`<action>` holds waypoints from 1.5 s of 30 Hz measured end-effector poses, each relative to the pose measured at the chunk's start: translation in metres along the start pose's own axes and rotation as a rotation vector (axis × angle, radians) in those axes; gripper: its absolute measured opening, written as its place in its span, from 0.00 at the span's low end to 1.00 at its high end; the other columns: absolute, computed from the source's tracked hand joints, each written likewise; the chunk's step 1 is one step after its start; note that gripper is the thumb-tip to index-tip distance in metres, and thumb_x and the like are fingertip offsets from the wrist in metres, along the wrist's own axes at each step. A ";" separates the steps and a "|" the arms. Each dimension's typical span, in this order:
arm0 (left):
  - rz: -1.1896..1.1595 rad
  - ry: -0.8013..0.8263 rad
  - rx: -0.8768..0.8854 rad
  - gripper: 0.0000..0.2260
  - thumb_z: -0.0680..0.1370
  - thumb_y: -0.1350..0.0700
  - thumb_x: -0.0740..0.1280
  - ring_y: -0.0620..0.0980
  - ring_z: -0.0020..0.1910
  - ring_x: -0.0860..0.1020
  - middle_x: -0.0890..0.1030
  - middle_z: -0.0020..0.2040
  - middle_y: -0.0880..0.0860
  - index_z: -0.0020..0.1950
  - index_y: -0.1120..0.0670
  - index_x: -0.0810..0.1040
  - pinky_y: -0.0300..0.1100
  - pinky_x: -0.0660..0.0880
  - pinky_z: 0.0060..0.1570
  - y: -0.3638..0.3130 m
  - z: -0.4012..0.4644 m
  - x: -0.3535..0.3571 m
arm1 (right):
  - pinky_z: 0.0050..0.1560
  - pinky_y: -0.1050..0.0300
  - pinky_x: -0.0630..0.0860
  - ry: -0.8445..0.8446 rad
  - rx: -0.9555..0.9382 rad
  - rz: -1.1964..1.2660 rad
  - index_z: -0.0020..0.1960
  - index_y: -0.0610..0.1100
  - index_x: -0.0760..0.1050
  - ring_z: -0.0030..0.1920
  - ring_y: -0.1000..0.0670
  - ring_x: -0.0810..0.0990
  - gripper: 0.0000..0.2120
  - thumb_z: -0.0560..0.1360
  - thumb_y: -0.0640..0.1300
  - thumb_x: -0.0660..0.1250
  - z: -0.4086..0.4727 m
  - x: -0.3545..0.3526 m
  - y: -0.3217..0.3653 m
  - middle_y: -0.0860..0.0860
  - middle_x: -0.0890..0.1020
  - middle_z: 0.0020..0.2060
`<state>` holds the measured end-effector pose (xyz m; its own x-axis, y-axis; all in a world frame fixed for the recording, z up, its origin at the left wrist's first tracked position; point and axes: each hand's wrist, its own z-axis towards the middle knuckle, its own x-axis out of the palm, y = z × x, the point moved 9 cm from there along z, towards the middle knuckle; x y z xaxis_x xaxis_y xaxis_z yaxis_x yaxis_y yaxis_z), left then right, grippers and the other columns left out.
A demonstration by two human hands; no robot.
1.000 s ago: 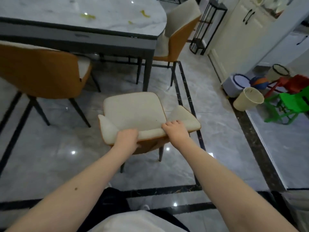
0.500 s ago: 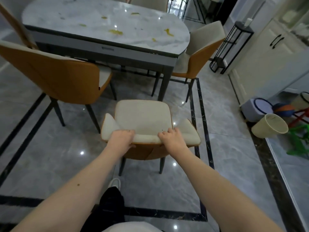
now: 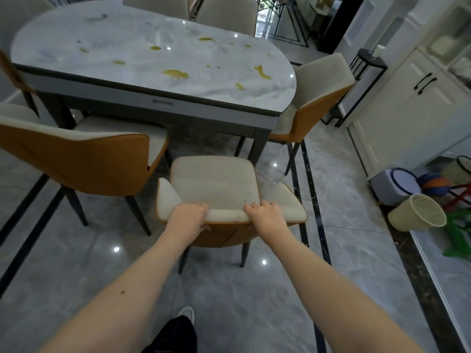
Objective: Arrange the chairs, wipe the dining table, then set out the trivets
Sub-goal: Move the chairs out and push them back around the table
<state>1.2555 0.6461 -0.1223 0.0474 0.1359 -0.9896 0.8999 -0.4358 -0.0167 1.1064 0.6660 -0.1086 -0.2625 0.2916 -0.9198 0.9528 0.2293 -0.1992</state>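
A cream-and-orange dining chair [image 3: 212,183] stands in front of me, its seat facing the table's near right leg. My left hand [image 3: 188,217] and my right hand [image 3: 267,217] both grip the top edge of its backrest. The marble-topped dining table [image 3: 142,59] lies beyond, its top spotted with yellow stains [image 3: 175,73]. No trivets or cloth are visible.
A second chair [image 3: 84,159] stands at the left, half under the table. A third chair [image 3: 313,98] sits at the table's right end, and more chairs stand behind it. A tipped cream bin [image 3: 418,212], toys and white cabinets [image 3: 407,110] line the right side.
The chair in my hands has moved closer to the table while I stepped forward. More of the tabletop and the far chairs have come into view.
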 end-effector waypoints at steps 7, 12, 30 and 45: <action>-0.003 0.041 -0.021 0.19 0.74 0.42 0.67 0.52 0.52 0.78 0.80 0.53 0.52 0.58 0.52 0.72 0.45 0.73 0.50 0.057 0.061 -0.007 | 0.57 0.49 0.69 -0.006 0.032 0.018 0.64 0.46 0.67 0.59 0.43 0.73 0.17 0.77 0.44 0.64 0.068 -0.029 0.009 0.47 0.77 0.59; 0.026 0.040 -0.048 0.19 0.73 0.42 0.68 0.52 0.52 0.78 0.80 0.52 0.51 0.58 0.51 0.72 0.44 0.72 0.48 0.089 0.087 -0.014 | 0.53 0.50 0.70 -0.005 0.014 0.023 0.64 0.46 0.67 0.59 0.43 0.74 0.17 0.77 0.48 0.64 0.106 -0.039 0.018 0.47 0.76 0.59; 0.042 0.045 -0.059 0.18 0.74 0.46 0.69 0.51 0.52 0.77 0.79 0.53 0.51 0.59 0.51 0.71 0.45 0.72 0.50 0.111 0.137 -0.027 | 0.57 0.51 0.68 -0.078 0.132 0.151 0.62 0.45 0.66 0.58 0.44 0.73 0.17 0.75 0.42 0.67 0.153 -0.055 0.001 0.46 0.76 0.58; -0.121 0.027 -0.031 0.15 0.75 0.50 0.69 0.53 0.55 0.75 0.77 0.56 0.53 0.58 0.53 0.71 0.46 0.71 0.54 0.021 0.139 -0.058 | 0.62 0.51 0.67 -0.265 0.130 0.239 0.65 0.47 0.67 0.61 0.46 0.72 0.22 0.72 0.39 0.68 0.104 -0.058 -0.038 0.49 0.75 0.60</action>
<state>1.2112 0.5054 -0.0854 -0.0508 0.2098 -0.9764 0.9126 -0.3873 -0.1307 1.1015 0.5440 -0.0833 0.0015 0.0686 -0.9976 0.9982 0.0596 0.0056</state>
